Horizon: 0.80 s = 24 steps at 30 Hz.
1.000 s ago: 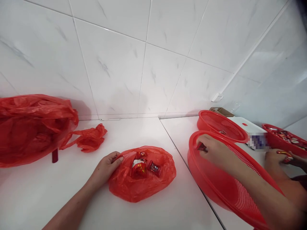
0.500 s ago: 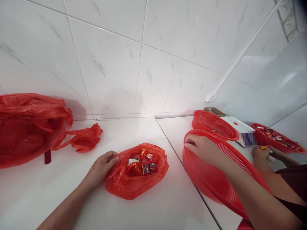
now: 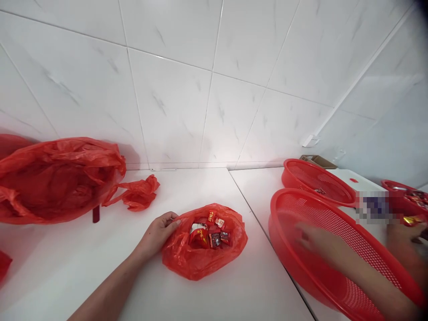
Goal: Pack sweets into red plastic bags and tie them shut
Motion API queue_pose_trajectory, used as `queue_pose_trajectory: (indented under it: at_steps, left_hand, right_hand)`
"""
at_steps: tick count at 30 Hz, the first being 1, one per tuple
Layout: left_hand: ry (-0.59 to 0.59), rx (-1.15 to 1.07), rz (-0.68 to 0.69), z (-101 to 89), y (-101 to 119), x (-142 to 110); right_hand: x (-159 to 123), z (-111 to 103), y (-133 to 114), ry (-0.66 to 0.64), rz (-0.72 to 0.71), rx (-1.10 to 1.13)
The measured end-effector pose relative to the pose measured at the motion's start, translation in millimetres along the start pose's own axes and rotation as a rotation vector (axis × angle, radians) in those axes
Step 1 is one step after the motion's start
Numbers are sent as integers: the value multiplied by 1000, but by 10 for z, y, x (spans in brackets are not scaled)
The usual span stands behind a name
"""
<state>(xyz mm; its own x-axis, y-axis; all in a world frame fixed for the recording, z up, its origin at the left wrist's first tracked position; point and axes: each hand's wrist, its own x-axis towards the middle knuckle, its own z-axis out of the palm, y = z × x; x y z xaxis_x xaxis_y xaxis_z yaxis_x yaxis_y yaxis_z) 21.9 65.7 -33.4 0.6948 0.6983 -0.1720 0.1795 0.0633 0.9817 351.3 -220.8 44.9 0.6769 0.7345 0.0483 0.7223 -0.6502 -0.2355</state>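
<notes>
My left hand (image 3: 162,234) pinches the left rim of a red plastic bag (image 3: 190,265), which stands with its mouth open on the white table. Inside the bag lie several small wrapped snacks: a larger red-and-white packet (image 3: 199,235) and smaller red and dark packets (image 3: 216,240). Over to the right, my right hand (image 3: 309,238) reaches down into a large red plastic basket (image 3: 284,254) with perforated sides. Its fingers are smeared by motion, and whether they hold anything cannot be made out.
A big open red bag (image 3: 60,183) and a crumpled red bag (image 3: 142,194) lie left. Behind the basket stand a smaller red basket (image 3: 314,174), a cardboard box (image 3: 317,161) and a white box (image 3: 351,178). Far right, another person's hand (image 3: 406,236) is near a filled red basket (image 3: 406,185).
More small packets lie in the bag than one second ago. My right hand, earlier at the basket's near-left rim with a dark packet, is now lower inside. My left hand keeps its hold.
</notes>
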Motion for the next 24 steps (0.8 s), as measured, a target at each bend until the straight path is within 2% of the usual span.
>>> queue_pose_trajectory:
  at_steps: [3, 5, 8, 10, 12, 15, 17, 19, 24]
  left_hand:
    - [-15, -6, 24, 2, -9, -1]
    - [-21, -14, 35, 11, -9, 0]
    - [38, 35, 44, 28, 16, -21]
    - [126, 147, 65, 36, 48, -74]
    - [191, 262, 97, 40, 77, -168]
    - [212, 341, 154, 48, 80, -349]
    - [215, 382, 204, 60, 55, -446]
    - [216, 445, 238, 77, 25, -491]
    - [204, 581, 211, 89, 73, -417]
  right_hand:
    - [-114, -216, -478, 91, 6, -32]
    - [-246, -200, -840, 139, -64, 63]
    - [-317, 93, -1276, 96, -273, 268]
    - [-210, 376, -1436, 129, -343, 315]
    - [-19, 628, -1497, 139, -308, 317]
    - [240, 845, -1478, 25, -145, 264]
    - [313, 893, -1440, -87, -75, 215]
    - [317, 909, -1400, -155, -77, 202]
    - [283, 922, -1309, -191, -104, 371]
